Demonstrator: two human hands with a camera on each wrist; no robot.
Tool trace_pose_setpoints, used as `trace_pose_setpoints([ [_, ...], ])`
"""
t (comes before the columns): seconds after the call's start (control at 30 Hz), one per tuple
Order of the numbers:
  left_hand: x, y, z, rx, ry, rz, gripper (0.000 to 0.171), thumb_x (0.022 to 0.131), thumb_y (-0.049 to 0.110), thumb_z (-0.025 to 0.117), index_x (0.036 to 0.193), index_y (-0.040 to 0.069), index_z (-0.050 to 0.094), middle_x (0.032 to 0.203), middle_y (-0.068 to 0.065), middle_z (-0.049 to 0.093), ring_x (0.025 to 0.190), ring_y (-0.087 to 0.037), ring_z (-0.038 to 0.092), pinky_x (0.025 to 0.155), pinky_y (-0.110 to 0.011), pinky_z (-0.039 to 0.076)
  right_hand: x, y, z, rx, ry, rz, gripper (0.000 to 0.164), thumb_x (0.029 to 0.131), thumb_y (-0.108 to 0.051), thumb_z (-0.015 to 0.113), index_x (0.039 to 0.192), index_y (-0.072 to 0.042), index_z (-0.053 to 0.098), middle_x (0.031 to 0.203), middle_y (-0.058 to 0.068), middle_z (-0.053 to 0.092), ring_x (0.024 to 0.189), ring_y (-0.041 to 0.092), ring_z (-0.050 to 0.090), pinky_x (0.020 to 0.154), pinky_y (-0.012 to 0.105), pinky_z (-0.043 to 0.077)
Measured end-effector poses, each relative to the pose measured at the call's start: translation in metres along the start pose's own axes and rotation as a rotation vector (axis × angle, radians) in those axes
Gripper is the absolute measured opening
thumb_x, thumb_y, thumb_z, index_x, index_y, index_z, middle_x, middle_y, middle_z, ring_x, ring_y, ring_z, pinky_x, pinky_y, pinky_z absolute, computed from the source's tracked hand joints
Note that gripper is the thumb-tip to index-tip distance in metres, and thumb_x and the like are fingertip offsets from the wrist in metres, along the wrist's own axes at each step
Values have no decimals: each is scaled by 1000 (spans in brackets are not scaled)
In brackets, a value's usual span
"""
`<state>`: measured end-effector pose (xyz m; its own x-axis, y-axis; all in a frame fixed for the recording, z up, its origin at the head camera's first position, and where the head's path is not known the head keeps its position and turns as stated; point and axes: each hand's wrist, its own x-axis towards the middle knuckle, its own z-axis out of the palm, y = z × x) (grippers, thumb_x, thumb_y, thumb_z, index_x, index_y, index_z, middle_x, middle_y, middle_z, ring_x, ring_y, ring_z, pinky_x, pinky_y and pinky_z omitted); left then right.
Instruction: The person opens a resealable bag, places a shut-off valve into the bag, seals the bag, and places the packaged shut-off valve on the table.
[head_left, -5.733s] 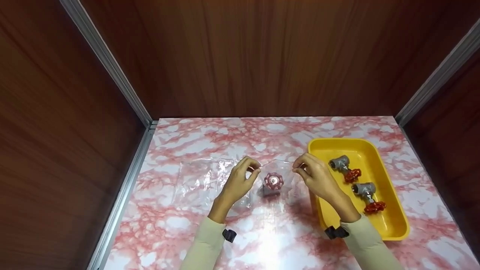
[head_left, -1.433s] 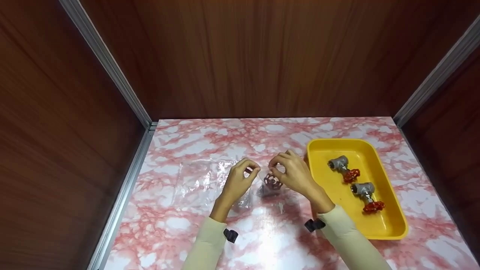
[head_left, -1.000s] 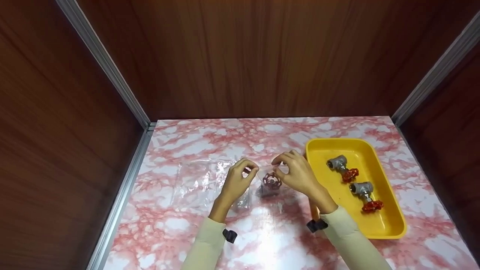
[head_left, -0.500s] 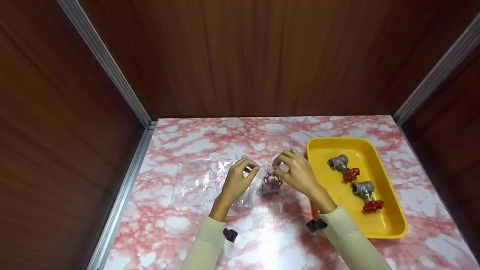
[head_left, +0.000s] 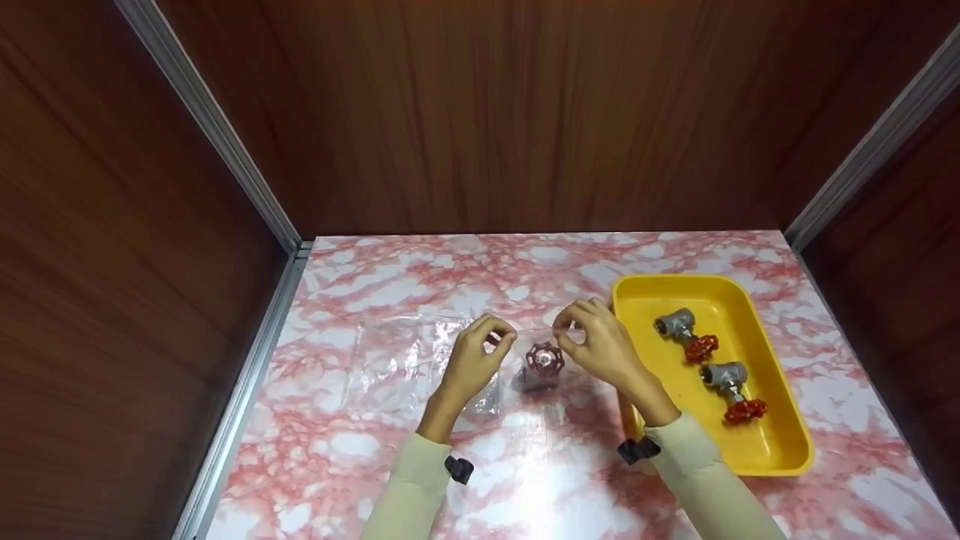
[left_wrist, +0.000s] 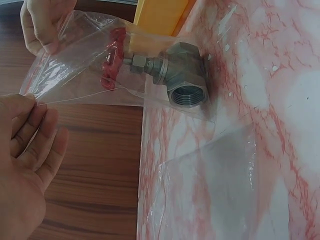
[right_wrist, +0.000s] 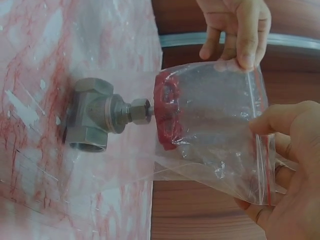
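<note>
A clear zip-lock bag (right_wrist: 215, 115) stands with its mouth upward and a valve (left_wrist: 185, 72) inside it. The valve has a grey threaded metal body and a red handwheel (head_left: 544, 360). My left hand (head_left: 476, 360) pinches one top corner of the bag between thumb and fingertips. Along the same top edge, by the red zip line, my right hand (head_left: 600, 345) pinches the film between thumb and index finger. The valve body rests low in the bag at the tabletop, under the handwheel in the head view.
More clear plastic bags (head_left: 390, 364) lie flat to the left of my left hand. A yellow tray (head_left: 675, 442) stands on the right, with two similar red-wheeled valves (head_left: 679, 324) in it. Wood-grain panels (head_left: 480, 112) enclose the marble-patterned table (head_left: 337, 480).
From the far corner of the bag's edge, my right hand moved left close to my left hand, then slid slightly back right. The left hand stayed in place; the valve stayed in the bag.
</note>
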<state>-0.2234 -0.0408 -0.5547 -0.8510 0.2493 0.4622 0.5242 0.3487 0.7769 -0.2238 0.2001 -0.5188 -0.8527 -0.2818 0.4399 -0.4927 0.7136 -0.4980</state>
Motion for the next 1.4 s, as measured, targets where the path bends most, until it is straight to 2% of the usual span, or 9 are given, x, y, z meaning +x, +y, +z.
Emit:
trace_pose_setpoints([
  [0.3,-2,0,1,9,-7,-14,7,103,14,71,101,7,74,99,-4,73,95,-18,71,87,-41,63,-2,1,3,-21,27,-51,7,85,-9,78,91,-12,76,92,3,72,90,25,62,81,43,54],
  [0.5,-2,-1,0,14,-5,-23,6,104,14,71,103,9,74,101,-3,73,96,-17,70,87,-32,62,-2,2,3,17,17,-21,7,90,-11,80,95,-14,76,96,4,72,92,24,62,82,42,55],
  [0.67,-2,-3,0,6,-4,-25,7,104,15,70,103,9,73,101,-3,72,97,-17,69,87,-36,63,-4,4,1,48,4,32,13,89,-12,82,100,-13,75,99,2,72,94,22,62,84,41,53],
  [0.9,-1,-3,-1,-1,1,-25,8,104,15,71,102,8,73,100,-4,72,96,-17,70,87,-37,63,-5,6,-3,72,1,78,13,86,-4,79,96,-10,72,99,5,71,96,24,61,87,42,53],
  [1.13,-2,-2,0,-16,-1,-23,8,104,14,70,102,7,73,100,-5,72,96,-19,70,87,-45,63,-6,8,-1,46,36,32,13,83,-2,79,92,-10,73,94,5,71,92,23,60,83,43,53],
  [1.23,-2,-3,-1,-8,-3,-21,8,104,15,70,102,8,73,100,-4,72,96,-18,69,87,-45,63,-7,8,0,47,42,24,11,86,-5,79,93,-10,75,94,5,71,91,23,60,82,41,52],
  [1.4,-2,-4,-3,14,1,-19,9,105,18,70,104,9,73,101,-4,72,96,-17,70,88,-37,62,-6,9,1,77,36,49,6,93,-9,79,97,-10,75,96,5,71,92,22,60,81,38,50],
])
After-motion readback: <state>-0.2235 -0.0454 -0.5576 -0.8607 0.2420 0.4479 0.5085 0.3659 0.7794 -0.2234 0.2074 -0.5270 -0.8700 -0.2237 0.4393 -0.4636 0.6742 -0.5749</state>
